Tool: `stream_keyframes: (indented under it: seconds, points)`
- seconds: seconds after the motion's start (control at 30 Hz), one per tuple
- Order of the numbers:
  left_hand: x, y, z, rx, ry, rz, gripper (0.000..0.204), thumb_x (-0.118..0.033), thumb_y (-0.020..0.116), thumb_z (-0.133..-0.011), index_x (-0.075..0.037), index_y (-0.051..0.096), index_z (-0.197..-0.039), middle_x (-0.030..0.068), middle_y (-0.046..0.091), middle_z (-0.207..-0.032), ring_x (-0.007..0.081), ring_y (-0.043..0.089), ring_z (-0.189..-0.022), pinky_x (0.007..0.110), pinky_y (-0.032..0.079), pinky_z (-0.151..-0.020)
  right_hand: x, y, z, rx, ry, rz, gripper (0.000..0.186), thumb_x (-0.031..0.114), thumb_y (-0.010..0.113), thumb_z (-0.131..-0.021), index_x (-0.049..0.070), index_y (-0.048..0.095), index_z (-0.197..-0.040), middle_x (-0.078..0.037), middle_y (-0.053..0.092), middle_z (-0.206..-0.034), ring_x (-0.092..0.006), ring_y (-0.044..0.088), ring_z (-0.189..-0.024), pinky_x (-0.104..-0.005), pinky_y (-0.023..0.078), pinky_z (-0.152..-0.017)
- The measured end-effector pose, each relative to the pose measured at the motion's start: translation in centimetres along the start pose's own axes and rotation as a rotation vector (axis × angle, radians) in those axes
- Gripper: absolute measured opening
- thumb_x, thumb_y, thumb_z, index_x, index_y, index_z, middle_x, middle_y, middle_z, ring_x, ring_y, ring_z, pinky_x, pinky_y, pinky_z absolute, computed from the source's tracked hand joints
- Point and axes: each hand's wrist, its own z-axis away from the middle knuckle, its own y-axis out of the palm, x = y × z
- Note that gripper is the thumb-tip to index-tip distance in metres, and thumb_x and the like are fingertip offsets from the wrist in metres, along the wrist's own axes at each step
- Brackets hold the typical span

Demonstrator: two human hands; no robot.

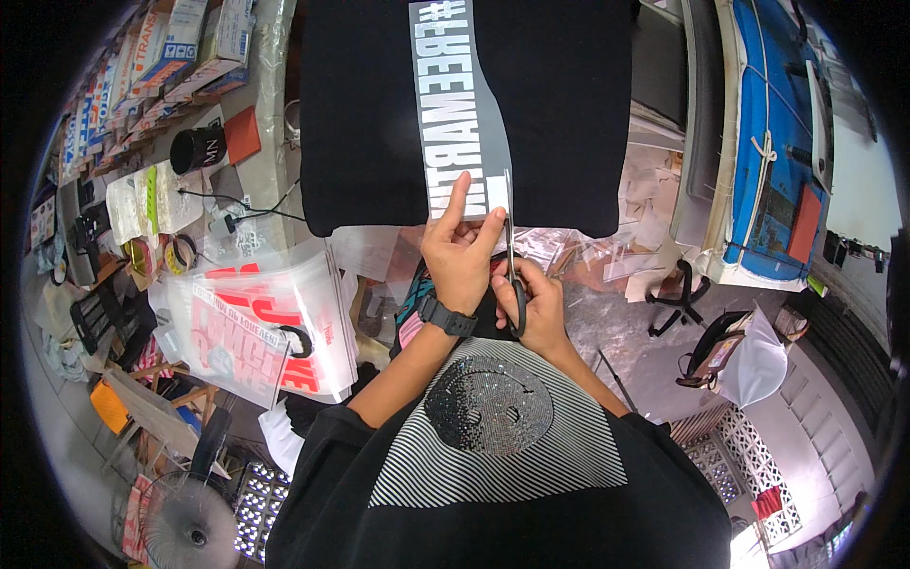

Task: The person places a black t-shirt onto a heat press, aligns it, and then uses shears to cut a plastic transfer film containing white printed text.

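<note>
A long strip of grey transfer film (pixel 495 128) with white mirrored lettering stretches up over a black board or cloth-covered surface (pixel 370 123). My left hand (pixel 460 266) grips the strip's near end, index finger along the lettering and thumb at the right edge. A small white patch shows on the film beside the thumb. In my right hand (pixel 534 308) is a pair of scissors (pixel 513 256) with black handles, blades pointing away from me along the strip's right edge. My left wrist wears a dark watch (pixel 447 316).
At left, a stack of clear printed sheets (pixel 256 322) lies below a table with a black mug (pixel 197 149) and cartons (pixel 171 47). A blue-sided machine (pixel 773 142) stands at right. A fan (pixel 194 531) is at lower left. Scraps of clear film (pixel 607 261) lie beyond my right hand.
</note>
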Motion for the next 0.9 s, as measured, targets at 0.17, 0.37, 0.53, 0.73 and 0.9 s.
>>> stream_keyframes:
  seconds: [0.17,0.37,0.53,0.73,0.9]
  points:
    - [0.2,0.1,-0.1,-0.001,0.02,0.072,0.059,-0.008,0.079,-0.082,-0.009,0.058,-0.137,-0.0026,0.065,-0.083,-0.0004,0.046,-0.06,0.018,0.039,-0.052,0.3,0.0,0.0,-0.005,0.014,-0.004,0.02,0.016,0.064,-0.095,-0.002,0.057,-0.101,0.001,0.057,-0.061,-0.0042,0.052,-0.049,-0.021,0.043,-0.043]
    - [0.4,-0.6,-0.1,0.047,0.028,-0.066,0.058,-0.008,0.078,-0.083,-0.006,0.057,-0.137,-0.0015,0.066,-0.085,-0.0004,0.047,-0.062,0.017,0.04,-0.053,0.2,-0.3,0.1,-0.004,-0.02,0.032,0.02,0.015,0.065,-0.094,-0.002,0.057,-0.101,0.0,0.059,-0.062,-0.0043,0.053,-0.049,-0.0214,0.044,-0.043]
    - [-0.5,-0.3,0.3,0.051,-0.012,0.042,0.057,-0.008,0.078,-0.083,-0.007,0.058,-0.137,-0.0008,0.065,-0.086,-0.0003,0.048,-0.063,0.017,0.04,-0.054,0.2,-0.2,-0.2,-0.02,-0.022,0.053,0.02,0.016,0.065,-0.094,-0.002,0.058,-0.1,-0.001,0.06,-0.062,-0.0045,0.054,-0.049,-0.0215,0.044,-0.043]
    - [-0.2,-0.4,0.3,0.056,0.022,0.044,0.057,-0.008,0.078,-0.083,-0.006,0.057,-0.137,0.0002,0.065,-0.088,0.0003,0.05,-0.064,0.017,0.041,-0.055,0.1,-0.3,-0.2,-0.022,-0.023,0.07,0.021,0.017,0.065,-0.094,-0.002,0.059,-0.1,-0.001,0.059,-0.061,-0.0042,0.053,-0.048,-0.0216,0.044,-0.042]
    - [-0.4,-0.2,0.2,0.058,0.034,0.072,0.058,-0.007,0.077,-0.084,-0.005,0.056,-0.138,0.0001,0.065,-0.088,0.0007,0.05,-0.064,0.018,0.042,-0.055,0.0,-0.3,-0.3,-0.038,-0.034,0.082,0.021,0.017,0.066,-0.094,-0.002,0.059,-0.1,-0.001,0.059,-0.06,-0.004,0.053,-0.048,-0.0216,0.043,-0.042]
